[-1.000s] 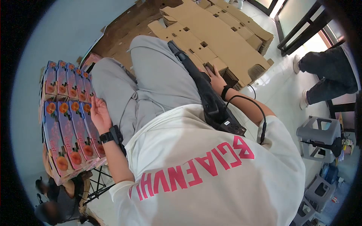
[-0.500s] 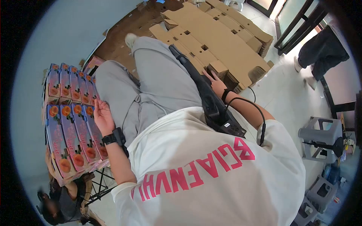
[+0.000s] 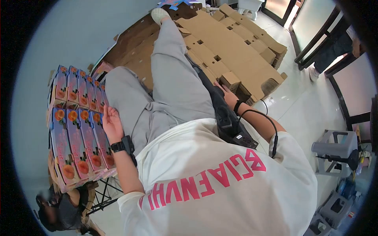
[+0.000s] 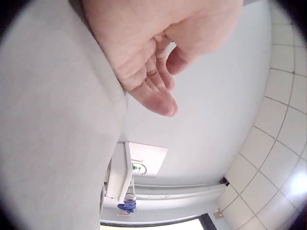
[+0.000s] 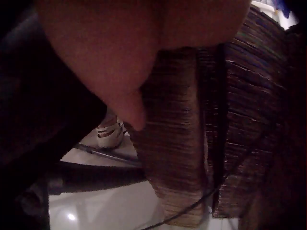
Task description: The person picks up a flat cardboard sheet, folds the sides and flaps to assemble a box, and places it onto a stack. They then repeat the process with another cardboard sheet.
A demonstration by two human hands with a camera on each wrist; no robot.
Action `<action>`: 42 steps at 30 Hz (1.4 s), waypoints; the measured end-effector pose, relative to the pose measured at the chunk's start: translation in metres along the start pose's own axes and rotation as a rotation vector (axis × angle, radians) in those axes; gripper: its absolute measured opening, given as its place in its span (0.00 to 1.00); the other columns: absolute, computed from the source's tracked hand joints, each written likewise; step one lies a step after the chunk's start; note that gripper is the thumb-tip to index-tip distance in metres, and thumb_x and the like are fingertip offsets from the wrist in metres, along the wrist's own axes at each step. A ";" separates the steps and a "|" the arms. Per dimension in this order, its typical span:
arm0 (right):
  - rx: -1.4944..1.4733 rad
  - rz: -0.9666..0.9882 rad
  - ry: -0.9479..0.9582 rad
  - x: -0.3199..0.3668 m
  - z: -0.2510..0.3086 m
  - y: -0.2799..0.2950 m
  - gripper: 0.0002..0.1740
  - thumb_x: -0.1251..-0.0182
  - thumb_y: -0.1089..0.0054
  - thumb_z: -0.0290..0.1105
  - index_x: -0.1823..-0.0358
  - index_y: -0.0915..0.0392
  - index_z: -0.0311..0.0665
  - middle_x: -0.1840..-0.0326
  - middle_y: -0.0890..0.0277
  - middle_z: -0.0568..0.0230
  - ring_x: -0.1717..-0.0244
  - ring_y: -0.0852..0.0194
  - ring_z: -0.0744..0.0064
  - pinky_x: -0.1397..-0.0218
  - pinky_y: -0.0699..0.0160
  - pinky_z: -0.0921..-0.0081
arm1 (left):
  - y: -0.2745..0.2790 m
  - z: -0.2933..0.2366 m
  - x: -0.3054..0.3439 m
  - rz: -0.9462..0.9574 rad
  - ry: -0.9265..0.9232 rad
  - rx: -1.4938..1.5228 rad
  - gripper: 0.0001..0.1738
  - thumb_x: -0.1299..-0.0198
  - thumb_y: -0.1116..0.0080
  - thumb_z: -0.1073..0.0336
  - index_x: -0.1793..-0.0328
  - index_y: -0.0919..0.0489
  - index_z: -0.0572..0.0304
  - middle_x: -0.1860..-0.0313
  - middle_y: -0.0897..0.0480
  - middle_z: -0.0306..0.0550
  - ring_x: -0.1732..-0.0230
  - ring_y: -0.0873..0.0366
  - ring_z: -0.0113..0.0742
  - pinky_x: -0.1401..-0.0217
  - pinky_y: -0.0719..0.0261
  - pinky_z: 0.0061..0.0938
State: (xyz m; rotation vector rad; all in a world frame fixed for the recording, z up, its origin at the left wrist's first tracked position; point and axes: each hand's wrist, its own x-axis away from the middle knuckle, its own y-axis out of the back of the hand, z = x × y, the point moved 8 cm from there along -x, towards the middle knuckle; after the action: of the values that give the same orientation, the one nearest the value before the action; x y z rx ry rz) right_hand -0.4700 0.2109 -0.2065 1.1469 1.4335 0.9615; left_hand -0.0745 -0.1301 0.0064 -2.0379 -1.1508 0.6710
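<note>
My left hand (image 3: pixel 113 124) hangs by my left thigh, palm up, with its fingers loosely curled and nothing in them. In the left wrist view that hand (image 4: pixel 158 43) is beside the grey trouser leg (image 4: pixel 53 115). Just left of it in the head view stand boxes (image 3: pixel 78 137) with peach pictures, stacked in two tiers. My right hand (image 3: pixel 229 96) hangs low on the other side, between a black bag (image 3: pixel 220 112) at my hip and the stacked flat cardboard (image 3: pixel 232 59). In the right wrist view its thumb (image 5: pixel 136 112) overlaps the layered cardboard edges (image 5: pixel 172 143).
Grey plastic stools (image 3: pixel 334 147) stand on the white tiled floor at the right. A seated person (image 3: pixel 65 210) is at the lower left behind the boxes. Another person's legs (image 3: pixel 334 51) are at the glass door. A black cable (image 3: pixel 271 122) runs along my right arm.
My right leg has swung forward, so its shoe now shows at the top. The person at the right has walked away toward the door. Both hands stay low at my sides.
</note>
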 end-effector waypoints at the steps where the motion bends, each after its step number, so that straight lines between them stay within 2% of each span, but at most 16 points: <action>1: -0.041 -0.077 -0.002 -0.002 0.003 0.010 0.25 0.34 0.48 0.39 0.41 0.15 0.34 0.40 0.14 0.53 0.09 0.80 0.51 0.11 0.58 0.48 | 0.001 -0.001 0.002 -0.039 -0.021 -0.043 0.22 0.22 0.56 0.70 0.25 0.33 0.70 0.48 0.26 0.50 0.49 0.27 0.39 0.44 0.24 0.29; 2: -0.084 -0.152 -0.004 -0.001 0.004 0.019 0.27 0.34 0.48 0.39 0.39 0.16 0.33 0.39 0.15 0.52 0.09 0.81 0.51 0.11 0.58 0.48 | -0.002 0.000 0.003 -0.011 -0.006 -0.012 0.22 0.22 0.56 0.70 0.25 0.33 0.70 0.49 0.26 0.50 0.49 0.27 0.39 0.44 0.24 0.29; 6: -0.081 -0.016 -0.037 -0.001 0.003 0.009 0.29 0.34 0.49 0.36 0.34 0.20 0.29 0.29 0.23 0.50 0.09 0.82 0.53 0.12 0.57 0.47 | 0.009 -0.004 0.002 0.045 0.019 0.079 0.22 0.23 0.57 0.71 0.26 0.31 0.70 0.50 0.25 0.50 0.51 0.28 0.38 0.45 0.24 0.28; 10: -0.125 0.002 -0.071 0.000 0.001 0.023 0.28 0.35 0.46 0.33 0.35 0.20 0.30 0.22 0.31 0.51 0.09 0.73 0.60 0.11 0.56 0.53 | 0.012 -0.002 0.001 0.022 0.008 0.050 0.21 0.25 0.56 0.72 0.28 0.30 0.70 0.49 0.25 0.51 0.51 0.28 0.38 0.44 0.25 0.29; 11: -0.137 -0.014 -0.087 0.003 0.000 0.033 0.27 0.37 0.45 0.31 0.36 0.19 0.32 0.21 0.33 0.52 0.11 0.65 0.64 0.11 0.54 0.58 | 0.011 -0.002 0.002 0.026 0.015 0.067 0.21 0.25 0.56 0.72 0.28 0.29 0.70 0.49 0.24 0.51 0.51 0.28 0.38 0.44 0.24 0.29; 14: -0.145 0.059 -0.059 0.016 0.001 0.060 0.24 0.39 0.43 0.28 0.40 0.18 0.34 0.23 0.31 0.52 0.11 0.61 0.65 0.12 0.51 0.62 | 0.007 -0.002 -0.004 0.101 0.071 0.126 0.20 0.25 0.56 0.73 0.30 0.29 0.70 0.48 0.24 0.52 0.51 0.28 0.39 0.46 0.24 0.29; 18: -0.513 -0.144 -0.071 0.043 -0.031 0.162 0.19 0.43 0.41 0.23 0.49 0.17 0.42 0.38 0.20 0.56 0.26 0.30 0.57 0.27 0.26 0.63 | 0.004 -0.001 0.001 0.144 0.101 0.147 0.20 0.23 0.56 0.73 0.29 0.30 0.71 0.48 0.25 0.51 0.51 0.29 0.38 0.47 0.25 0.28; 19: -0.530 -0.153 -0.338 0.057 -0.058 0.165 0.18 0.42 0.42 0.24 0.50 0.17 0.44 0.44 0.18 0.58 0.41 0.20 0.52 0.40 0.19 0.58 | 0.004 -0.003 0.001 0.139 0.097 0.142 0.19 0.23 0.56 0.73 0.29 0.30 0.71 0.48 0.25 0.50 0.51 0.29 0.38 0.47 0.25 0.28; 20: -0.378 -0.307 -0.449 0.072 -0.086 0.177 0.15 0.38 0.43 0.25 0.50 0.17 0.45 0.46 0.17 0.59 0.48 0.18 0.49 0.46 0.18 0.55 | 0.004 -0.006 0.001 0.135 0.093 0.134 0.19 0.23 0.56 0.73 0.29 0.30 0.71 0.49 0.25 0.50 0.52 0.29 0.37 0.47 0.25 0.28; 23: -0.214 -0.496 -0.830 0.136 -0.175 0.165 0.27 0.29 0.39 0.42 0.33 0.25 0.38 0.33 0.26 0.43 0.30 0.30 0.44 0.32 0.25 0.53 | 0.001 -0.005 0.001 0.123 0.084 0.112 0.20 0.23 0.55 0.73 0.29 0.32 0.72 0.50 0.27 0.50 0.53 0.30 0.37 0.47 0.25 0.28; 26: 0.035 -0.135 -1.146 0.206 -0.229 0.084 0.45 0.32 0.36 0.55 0.22 0.39 0.35 0.18 0.45 0.38 0.16 0.54 0.40 0.22 0.37 0.45 | 0.003 -0.004 0.001 0.134 0.086 0.125 0.20 0.23 0.55 0.73 0.28 0.32 0.72 0.49 0.26 0.51 0.52 0.30 0.36 0.46 0.25 0.28; 27: -0.186 -0.153 -1.174 0.229 -0.235 0.041 0.54 0.35 0.35 0.61 0.17 0.47 0.40 0.12 0.62 0.41 0.12 0.72 0.38 0.19 0.48 0.35 | 0.004 -0.005 0.001 0.117 0.077 0.120 0.20 0.23 0.55 0.73 0.28 0.32 0.72 0.49 0.26 0.50 0.52 0.30 0.36 0.46 0.24 0.28; 31: -0.140 -0.119 -1.235 0.228 -0.221 0.053 0.52 0.33 0.37 0.60 0.16 0.50 0.44 0.11 0.64 0.45 0.10 0.70 0.45 0.18 0.53 0.32 | 0.007 -0.007 -0.001 0.161 0.086 0.122 0.20 0.23 0.55 0.74 0.28 0.32 0.73 0.49 0.27 0.51 0.51 0.30 0.39 0.46 0.23 0.31; 34: -0.092 0.179 -1.228 0.240 -0.229 0.057 0.50 0.31 0.38 0.60 0.17 0.49 0.45 0.11 0.61 0.48 0.11 0.66 0.50 0.19 0.47 0.34 | 0.010 -0.006 -0.003 0.157 0.118 0.152 0.20 0.23 0.55 0.75 0.28 0.32 0.73 0.48 0.28 0.52 0.50 0.30 0.40 0.45 0.23 0.31; 37: -0.252 0.148 -1.235 0.239 -0.241 0.061 0.48 0.31 0.38 0.60 0.18 0.47 0.45 0.13 0.56 0.48 0.12 0.60 0.53 0.21 0.44 0.34 | 0.006 -0.006 -0.002 0.185 0.119 0.158 0.19 0.23 0.56 0.75 0.29 0.31 0.73 0.49 0.28 0.51 0.51 0.30 0.40 0.45 0.23 0.30; 42: -0.077 0.113 -1.231 0.225 -0.225 0.065 0.47 0.32 0.40 0.64 0.21 0.41 0.43 0.16 0.47 0.46 0.15 0.53 0.48 0.26 0.31 0.47 | 0.007 -0.006 0.001 0.144 0.105 0.200 0.19 0.24 0.56 0.75 0.30 0.32 0.74 0.49 0.29 0.51 0.53 0.31 0.38 0.47 0.26 0.30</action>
State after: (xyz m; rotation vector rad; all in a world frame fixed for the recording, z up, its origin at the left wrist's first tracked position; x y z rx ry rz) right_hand -0.6882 0.4467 -0.1588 1.3771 0.3299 0.2160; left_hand -0.0666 -0.1339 0.0051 -1.9721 -0.8475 0.7102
